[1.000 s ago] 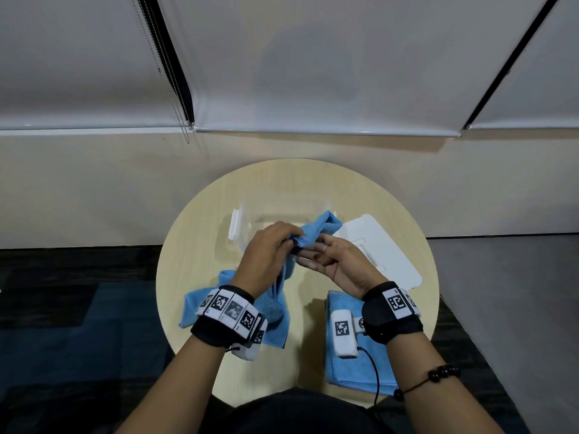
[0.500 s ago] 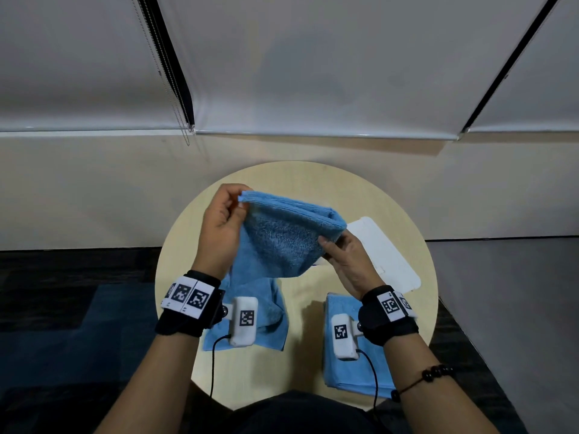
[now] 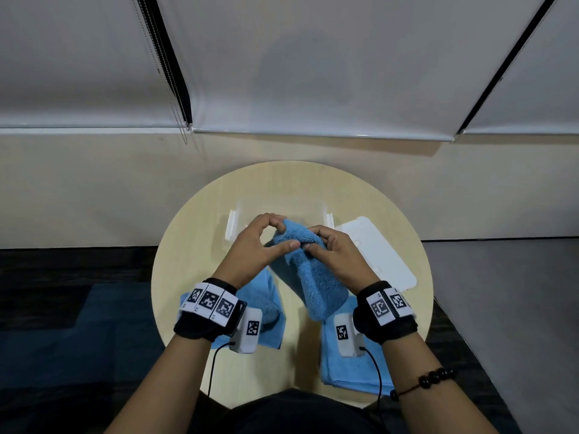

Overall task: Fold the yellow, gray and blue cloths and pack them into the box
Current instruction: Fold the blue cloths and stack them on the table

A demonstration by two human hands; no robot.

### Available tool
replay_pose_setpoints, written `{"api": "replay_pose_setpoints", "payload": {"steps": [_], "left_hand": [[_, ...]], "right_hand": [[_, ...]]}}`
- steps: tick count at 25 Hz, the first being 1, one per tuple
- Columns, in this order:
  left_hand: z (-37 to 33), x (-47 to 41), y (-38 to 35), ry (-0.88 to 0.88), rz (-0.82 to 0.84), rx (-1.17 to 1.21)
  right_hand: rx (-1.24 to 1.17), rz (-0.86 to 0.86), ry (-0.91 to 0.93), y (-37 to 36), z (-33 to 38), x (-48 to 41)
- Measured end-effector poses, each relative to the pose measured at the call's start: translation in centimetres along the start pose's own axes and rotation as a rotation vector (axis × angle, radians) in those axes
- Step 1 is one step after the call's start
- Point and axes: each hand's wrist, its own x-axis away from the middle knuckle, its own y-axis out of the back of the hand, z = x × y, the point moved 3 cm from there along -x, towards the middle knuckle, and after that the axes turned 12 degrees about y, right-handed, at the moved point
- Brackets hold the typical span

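Cloth: the blue cloth (image 3: 315, 278) is hanging folded over the table (image 3: 194, 261), just in front of the clear box (image 3: 232, 228).
Hands: the left hand (image 3: 253, 250) is pinching its top edge; the right hand (image 3: 340, 256) is gripping alongside.
Handling: soft, light and floppy; probably best held at the corners.

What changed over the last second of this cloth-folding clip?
The left hand and right hand raised and spread the held blue cloth, then came together, doubling it over; it now hangs between them. Both hands kept their grip. The crumpled blue cloth, folded blue cloth, box and lid stayed put.
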Motion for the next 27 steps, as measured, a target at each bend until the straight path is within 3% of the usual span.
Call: {"api": "replay_pose_setpoints", "payload": {"steps": [5,9,12,17,20,27], "left_hand": [[-0.9,-0.3,-1.0,-0.022,-0.025,0.171],[-0.9,-0.4,-0.3,-0.013,-0.223,0.319],[-0.2,-0.7,-0.1,-0.015,-0.348,0.333],[0.3,-0.1,-3.6,-0.005,-0.485,0.235],[1.5,0.5,-6.7,0.036,-0.412,0.086],[7.1,2.4,-15.3,0.286,-0.109,-0.032]], "right_hand": [[0.031,0.071,0.001,0.0,0.5,0.7],[0.243,0.108,-0.061,2.5,-0.1,1.6],[0.289,-0.082,-0.073,4.5,-0.8,2.6],[0.084,-0.524,-0.088,4.7,-1.3,4.6],[0.310,-0.648,-0.103,5.6,-1.2,6.1],[0.539,-0.603,-0.399,9.3,-6.5,12.4]]}}
